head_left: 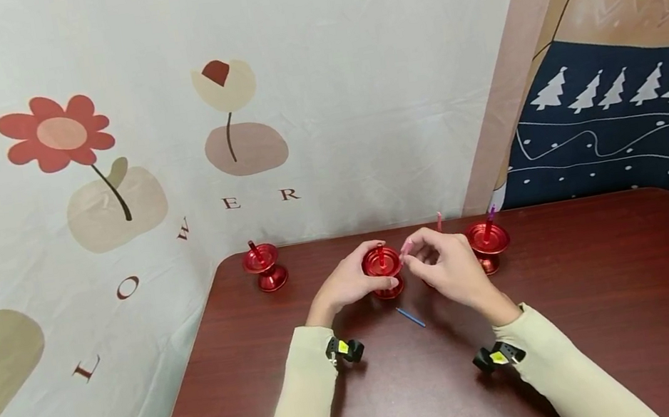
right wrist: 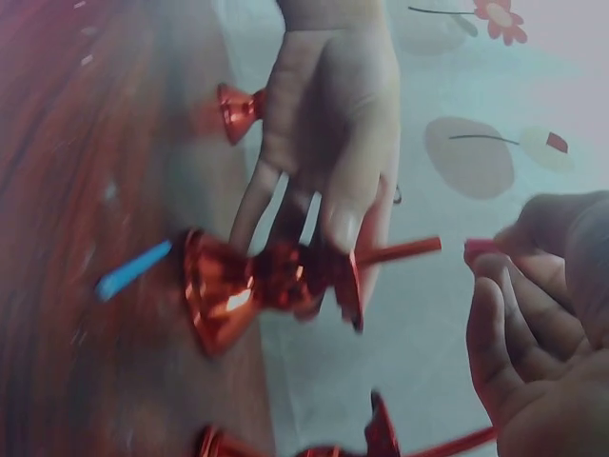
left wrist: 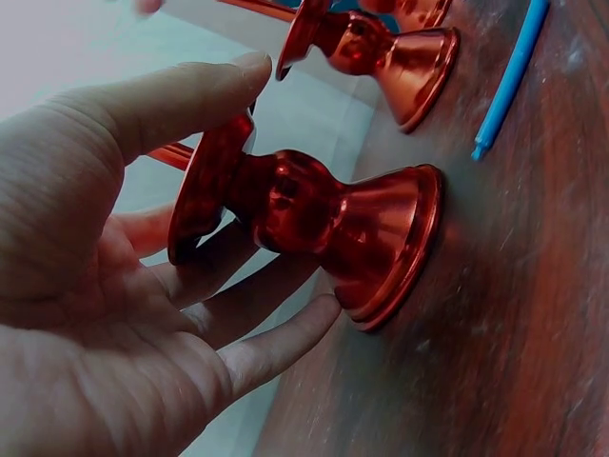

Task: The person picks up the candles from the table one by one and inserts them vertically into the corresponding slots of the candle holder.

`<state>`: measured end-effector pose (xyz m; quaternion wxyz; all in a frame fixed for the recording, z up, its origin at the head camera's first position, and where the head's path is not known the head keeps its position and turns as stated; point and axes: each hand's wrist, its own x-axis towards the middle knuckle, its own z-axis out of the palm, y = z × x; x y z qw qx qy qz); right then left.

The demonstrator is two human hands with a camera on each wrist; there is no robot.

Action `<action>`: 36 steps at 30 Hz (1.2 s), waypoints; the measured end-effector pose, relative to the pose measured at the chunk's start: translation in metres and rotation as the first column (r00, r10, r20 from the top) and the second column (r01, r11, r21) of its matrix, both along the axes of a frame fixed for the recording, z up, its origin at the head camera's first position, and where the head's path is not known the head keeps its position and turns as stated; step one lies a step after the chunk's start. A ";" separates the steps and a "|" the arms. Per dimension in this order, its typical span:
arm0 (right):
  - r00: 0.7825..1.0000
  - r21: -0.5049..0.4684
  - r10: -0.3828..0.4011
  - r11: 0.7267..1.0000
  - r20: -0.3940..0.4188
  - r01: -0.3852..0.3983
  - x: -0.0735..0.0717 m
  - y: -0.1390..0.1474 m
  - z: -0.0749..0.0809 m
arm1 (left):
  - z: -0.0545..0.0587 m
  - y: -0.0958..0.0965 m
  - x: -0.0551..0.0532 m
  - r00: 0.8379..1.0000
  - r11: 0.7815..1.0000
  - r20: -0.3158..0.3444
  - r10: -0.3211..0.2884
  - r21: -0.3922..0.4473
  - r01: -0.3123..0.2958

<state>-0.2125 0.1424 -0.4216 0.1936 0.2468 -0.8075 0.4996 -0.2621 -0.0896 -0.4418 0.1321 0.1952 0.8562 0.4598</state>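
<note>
My left hand (head_left: 351, 282) holds a shiny red candle holder (head_left: 384, 267), thumb at its dish and fingers round the far side. The holder (left wrist: 295, 205) stands upright on the table, with a thin red tube (right wrist: 400, 252) rising from its dish. My right hand (head_left: 450, 270) pinches a small pink candle (right wrist: 481, 246) between thumb and fingertips, just beside the top of the tube. Most of that candle is hidden by the fingers. A thin blue candle (head_left: 411, 317) lies on the table in front of the held holder.
Another red holder (head_left: 264, 266) stands at the table's back left. At the right is one with a purple candle (head_left: 491, 215). A pink candle (head_left: 439, 220) shows behind my right hand, its holder mostly hidden. A printed cloth (head_left: 356, 90) hangs behind the table.
</note>
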 end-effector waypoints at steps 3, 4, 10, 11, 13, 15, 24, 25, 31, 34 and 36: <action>0.999 -0.040 -0.045 0.998 -0.013 0.044 -0.005 -0.011 0.004 | 0.000 0.003 0.001 1.000 1.000 -0.004 -0.011 0.001 0.011; 0.998 -0.050 -0.060 0.997 -0.022 0.059 -0.007 -0.015 0.004 | 0.000 0.004 0.001 1.000 1.000 -0.006 -0.013 0.002 0.013; 0.991 -0.041 -0.121 0.992 -0.059 0.119 -0.018 -0.028 0.007 | 0.002 0.005 0.002 1.000 1.000 -0.009 -0.017 -0.005 0.017; 0.990 -0.035 -0.123 0.992 -0.062 0.121 -0.019 -0.030 0.008 | 0.002 0.005 0.003 1.000 1.000 -0.010 -0.018 -0.008 0.017; 0.989 -0.021 -0.126 0.992 -0.072 0.125 -0.021 -0.031 0.007 | 0.003 0.005 0.003 1.000 1.000 -0.014 -0.019 -0.015 0.018; 0.989 -0.015 -0.126 0.992 -0.081 0.125 -0.022 -0.033 0.007 | 0.003 0.005 0.003 1.000 1.000 -0.015 -0.021 -0.016 0.020; 0.981 0.084 -0.138 0.985 -0.136 0.150 -0.025 -0.034 0.006 | 0.002 0.006 0.002 1.000 1.000 -0.009 -0.022 -0.009 0.022; 0.981 0.101 -0.135 0.984 -0.142 0.150 -0.025 -0.034 0.008 | 0.002 0.006 0.002 1.000 1.000 -0.010 -0.023 -0.008 0.023; 0.985 0.193 -0.120 0.971 -0.124 0.142 -0.025 -0.033 0.016 | 0.004 0.006 0.003 1.000 1.000 -0.012 -0.024 0.000 0.024; 0.988 0.227 -0.113 0.965 -0.103 0.134 -0.026 -0.033 0.020 | 0.003 0.006 0.003 1.000 1.000 -0.010 -0.023 0.000 0.023; 0.990 0.246 -0.102 0.961 -0.096 0.122 -0.026 -0.033 0.022 | 0.002 0.006 0.003 1.000 1.000 -0.005 -0.020 0.002 0.020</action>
